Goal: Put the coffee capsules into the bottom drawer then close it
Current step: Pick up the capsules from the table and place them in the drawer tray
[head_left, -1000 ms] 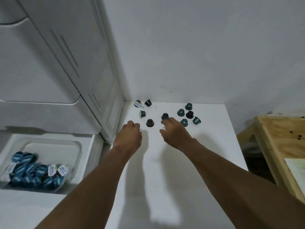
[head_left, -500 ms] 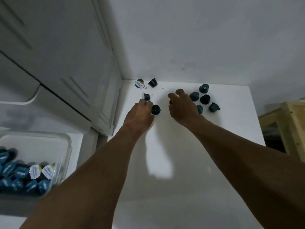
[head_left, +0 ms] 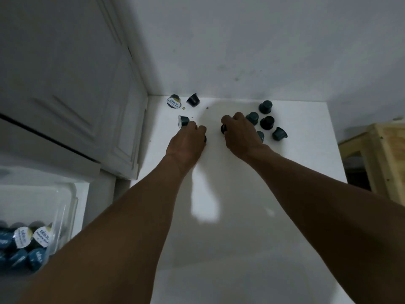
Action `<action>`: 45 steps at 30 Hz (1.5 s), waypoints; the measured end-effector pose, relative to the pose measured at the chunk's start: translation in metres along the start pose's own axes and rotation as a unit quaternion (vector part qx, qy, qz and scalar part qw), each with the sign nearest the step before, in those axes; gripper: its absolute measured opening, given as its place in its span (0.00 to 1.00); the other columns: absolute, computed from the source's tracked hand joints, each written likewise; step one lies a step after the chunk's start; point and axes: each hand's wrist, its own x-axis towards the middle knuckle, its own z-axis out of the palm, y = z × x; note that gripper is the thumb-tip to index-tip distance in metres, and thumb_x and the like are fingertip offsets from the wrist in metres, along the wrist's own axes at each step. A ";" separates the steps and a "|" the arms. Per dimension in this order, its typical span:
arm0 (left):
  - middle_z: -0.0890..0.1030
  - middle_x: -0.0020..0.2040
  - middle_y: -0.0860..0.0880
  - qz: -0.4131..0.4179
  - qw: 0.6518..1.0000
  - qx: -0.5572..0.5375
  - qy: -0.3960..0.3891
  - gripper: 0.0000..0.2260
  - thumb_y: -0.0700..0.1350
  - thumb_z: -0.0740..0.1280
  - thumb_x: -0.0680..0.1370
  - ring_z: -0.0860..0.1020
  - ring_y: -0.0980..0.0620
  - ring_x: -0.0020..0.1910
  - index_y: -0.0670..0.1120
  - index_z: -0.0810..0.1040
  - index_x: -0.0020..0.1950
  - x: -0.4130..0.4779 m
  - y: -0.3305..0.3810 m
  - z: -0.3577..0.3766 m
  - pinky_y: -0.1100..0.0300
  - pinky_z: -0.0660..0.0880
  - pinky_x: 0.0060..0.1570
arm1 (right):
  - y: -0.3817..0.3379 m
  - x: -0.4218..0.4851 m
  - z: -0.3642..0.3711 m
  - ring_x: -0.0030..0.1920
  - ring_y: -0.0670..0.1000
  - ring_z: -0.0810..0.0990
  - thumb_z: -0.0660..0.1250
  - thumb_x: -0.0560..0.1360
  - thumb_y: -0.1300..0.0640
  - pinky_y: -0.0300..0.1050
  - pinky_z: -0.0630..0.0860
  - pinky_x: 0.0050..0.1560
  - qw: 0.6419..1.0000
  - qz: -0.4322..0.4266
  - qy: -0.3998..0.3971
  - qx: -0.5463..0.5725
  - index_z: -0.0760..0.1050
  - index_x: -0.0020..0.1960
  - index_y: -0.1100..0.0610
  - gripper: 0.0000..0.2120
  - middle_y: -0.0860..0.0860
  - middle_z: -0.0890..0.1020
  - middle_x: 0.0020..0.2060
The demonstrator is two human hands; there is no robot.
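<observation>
Clamped on one dark capsule (head_left: 224, 128) in right grip (head_left: 240, 133), left grip (head_left: 186, 143) curled over another, closure unclear; loose capsules (head_left: 266, 122) crowd knuckles on worktop (head_left: 219, 238), could get knocked rolling; drawer (head_left: 72, 200) open lower left.

A plain pale wall (head_left: 252, 44) backs a white tabletop (head_left: 241, 227). White panelled cabinet doors (head_left: 72, 80) stand left; a light wooden frame (head_left: 381, 154) stands right. Lighting is dim.
</observation>
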 end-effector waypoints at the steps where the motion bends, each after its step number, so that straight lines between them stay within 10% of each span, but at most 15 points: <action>1: 0.74 0.54 0.41 0.004 1.000 0.001 0.005 0.09 0.43 0.63 0.78 0.75 0.41 0.52 0.41 0.74 0.57 -0.003 0.003 -0.005 0.49 0.76 0.46 | -0.001 -0.004 -0.007 0.49 0.63 0.76 0.58 0.76 0.69 0.48 0.71 0.40 1.000 0.004 0.004 -0.004 0.71 0.61 0.62 0.15 0.62 0.73 0.55; 23: 0.73 0.52 0.41 0.041 0.975 0.055 0.211 0.06 0.40 0.62 0.78 0.74 0.41 0.45 0.39 0.71 0.53 -0.222 0.086 -0.166 0.53 0.68 0.39 | -0.086 -0.217 -0.189 0.43 0.58 0.72 0.57 0.72 0.70 0.50 0.77 0.41 0.984 -0.041 0.160 0.067 0.68 0.51 0.59 0.11 0.55 0.70 0.49; 36: 0.70 0.50 0.41 -0.100 0.957 -0.011 0.271 0.12 0.36 0.61 0.74 0.75 0.37 0.44 0.42 0.76 0.55 -0.407 0.036 -0.160 0.52 0.72 0.45 | -0.205 -0.335 -0.153 0.51 0.62 0.75 0.58 0.75 0.64 0.50 0.74 0.52 0.974 -0.174 0.119 0.082 0.71 0.63 0.57 0.17 0.58 0.71 0.54; 45: 0.70 0.56 0.43 -0.170 0.951 -0.037 0.256 0.13 0.42 0.68 0.75 0.76 0.42 0.48 0.43 0.74 0.59 -0.468 -0.072 -0.166 0.58 0.73 0.49 | -0.314 -0.337 -0.103 0.43 0.63 0.75 0.61 0.72 0.66 0.53 0.76 0.47 0.977 -0.178 0.090 0.078 0.68 0.54 0.58 0.11 0.55 0.66 0.48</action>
